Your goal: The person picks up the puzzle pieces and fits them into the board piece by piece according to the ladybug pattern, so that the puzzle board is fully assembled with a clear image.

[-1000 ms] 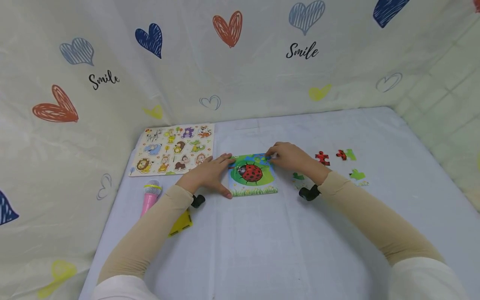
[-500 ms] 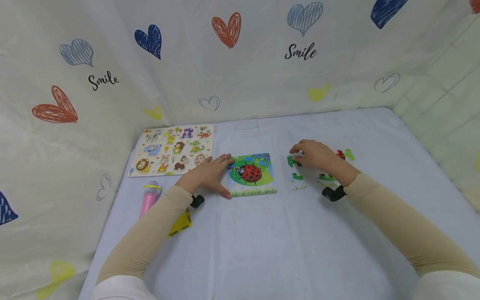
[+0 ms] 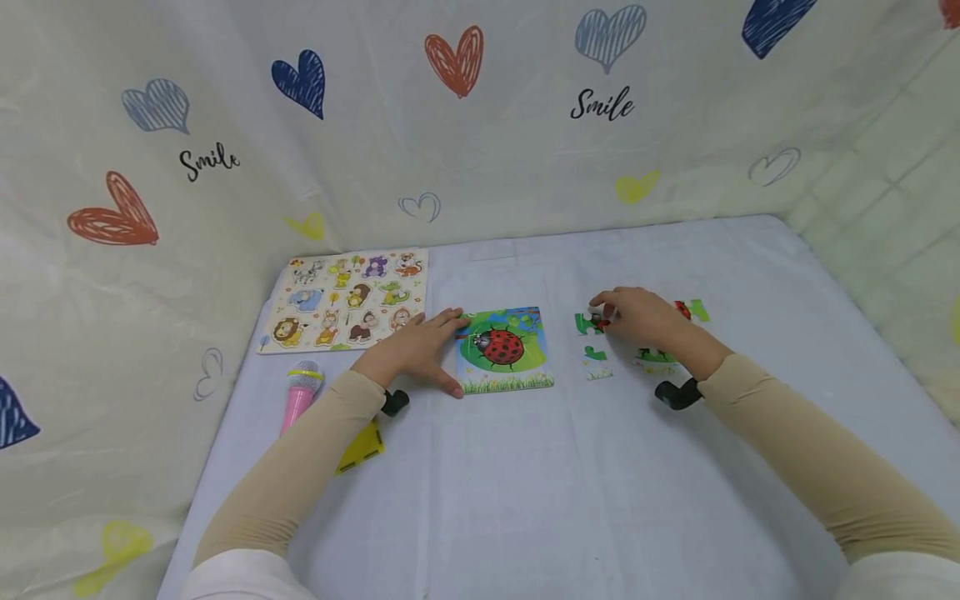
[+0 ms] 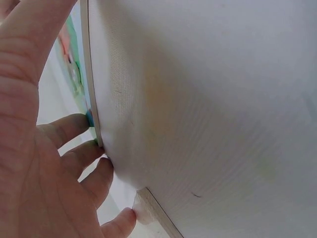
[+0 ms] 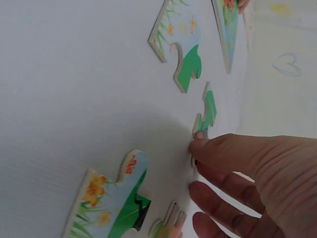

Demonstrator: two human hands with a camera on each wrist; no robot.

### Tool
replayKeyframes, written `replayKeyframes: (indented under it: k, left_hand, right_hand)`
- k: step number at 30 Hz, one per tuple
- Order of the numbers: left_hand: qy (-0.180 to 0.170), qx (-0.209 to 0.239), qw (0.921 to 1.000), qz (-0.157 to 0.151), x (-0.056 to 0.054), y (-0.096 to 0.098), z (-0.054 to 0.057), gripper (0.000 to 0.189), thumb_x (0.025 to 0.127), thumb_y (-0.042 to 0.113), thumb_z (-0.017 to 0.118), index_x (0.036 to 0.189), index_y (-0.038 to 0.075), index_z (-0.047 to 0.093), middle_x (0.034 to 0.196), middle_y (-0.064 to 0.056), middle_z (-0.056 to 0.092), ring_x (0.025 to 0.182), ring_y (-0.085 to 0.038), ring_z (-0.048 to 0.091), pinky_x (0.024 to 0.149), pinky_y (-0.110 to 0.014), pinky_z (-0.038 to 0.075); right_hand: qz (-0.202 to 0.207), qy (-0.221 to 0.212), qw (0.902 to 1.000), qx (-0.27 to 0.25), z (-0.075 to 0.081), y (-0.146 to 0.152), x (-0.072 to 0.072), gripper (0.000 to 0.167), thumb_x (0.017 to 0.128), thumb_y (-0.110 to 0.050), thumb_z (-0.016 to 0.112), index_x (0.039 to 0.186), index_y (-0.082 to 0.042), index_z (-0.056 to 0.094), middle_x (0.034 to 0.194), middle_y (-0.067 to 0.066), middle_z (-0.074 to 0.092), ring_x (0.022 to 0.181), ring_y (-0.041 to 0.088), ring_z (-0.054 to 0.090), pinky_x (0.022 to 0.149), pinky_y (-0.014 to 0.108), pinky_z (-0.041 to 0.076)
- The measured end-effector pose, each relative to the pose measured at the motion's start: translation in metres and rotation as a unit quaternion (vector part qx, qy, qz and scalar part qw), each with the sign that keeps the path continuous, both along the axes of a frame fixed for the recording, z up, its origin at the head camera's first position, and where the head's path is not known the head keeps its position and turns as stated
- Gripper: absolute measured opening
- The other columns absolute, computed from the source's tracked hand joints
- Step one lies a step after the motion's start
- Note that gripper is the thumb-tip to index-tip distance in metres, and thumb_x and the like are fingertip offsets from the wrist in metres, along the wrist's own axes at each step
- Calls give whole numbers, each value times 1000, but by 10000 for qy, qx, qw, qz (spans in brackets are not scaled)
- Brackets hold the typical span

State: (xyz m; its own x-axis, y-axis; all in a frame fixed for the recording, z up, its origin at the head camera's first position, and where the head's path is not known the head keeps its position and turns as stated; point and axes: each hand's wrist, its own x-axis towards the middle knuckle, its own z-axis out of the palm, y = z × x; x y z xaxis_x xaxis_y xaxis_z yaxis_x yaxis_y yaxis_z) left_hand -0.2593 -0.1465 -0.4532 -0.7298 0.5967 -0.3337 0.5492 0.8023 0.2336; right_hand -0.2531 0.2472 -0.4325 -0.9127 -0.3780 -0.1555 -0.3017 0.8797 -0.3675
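In the head view my left hand (image 3: 412, 350) lies spread at the left side of the square ladybug picture puzzle (image 3: 504, 348), its thumb at the near corner and fingertips at the far one. The left wrist view shows several fingertips against the edge of a thin board (image 4: 91, 84). Off to the right, my right hand (image 3: 647, 321) pinches a red puzzle piece (image 3: 601, 320) between thumb and finger, right beside a green puzzle piece (image 3: 584, 325). A green-and-grass corner piece (image 3: 597, 364) lies just nearer. The right palm is hidden.
More loose puzzle pieces (image 3: 692, 310) lie beyond the right hand, and a grassy one (image 3: 654, 358) is partly under the wrist. An animal picture board (image 3: 345, 296), a pink microphone (image 3: 302, 392) and a yellow flat piece (image 3: 362, 447) are at the left.
My right hand has left the ladybug puzzle's far right corner and moved right to the loose pieces. A red piece now shows at its fingertips beside the green one. The left hand stays put.
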Motion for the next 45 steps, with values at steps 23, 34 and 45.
replayKeyframes:
  k: [23,34,45]
  left_hand:
    - [52,-123,9999,-92,-2,0,-1,133,68,78,80,168,20,14,176,-3,6,162,-20,6,130,-58,7]
    - [107,-176,9997,-122,-1,0,-1,132,70,78,79,168,20,13,176,-3,6,162,-21,7,130,-57,8]
    - [196,-230,9995,-131,1,1,2,128,72,79,76,168,22,13,176,-2,6,162,-20,7,130,-57,9]
  right_hand:
    - [329,309,9976,-517,-5,-36,-3,21,90,-10,73,111,-12,75,95,2,74,77,16,61,69,32,51]
    - [836,360,9940,-607,-6,-77,-5,19,92,-12,74,112,-13,76,101,3,74,78,16,61,69,32,51]
    - [1148,251,9904,-725,-11,-113,-1,21,90,-11,75,110,-14,77,100,0,73,89,17,65,79,34,55]
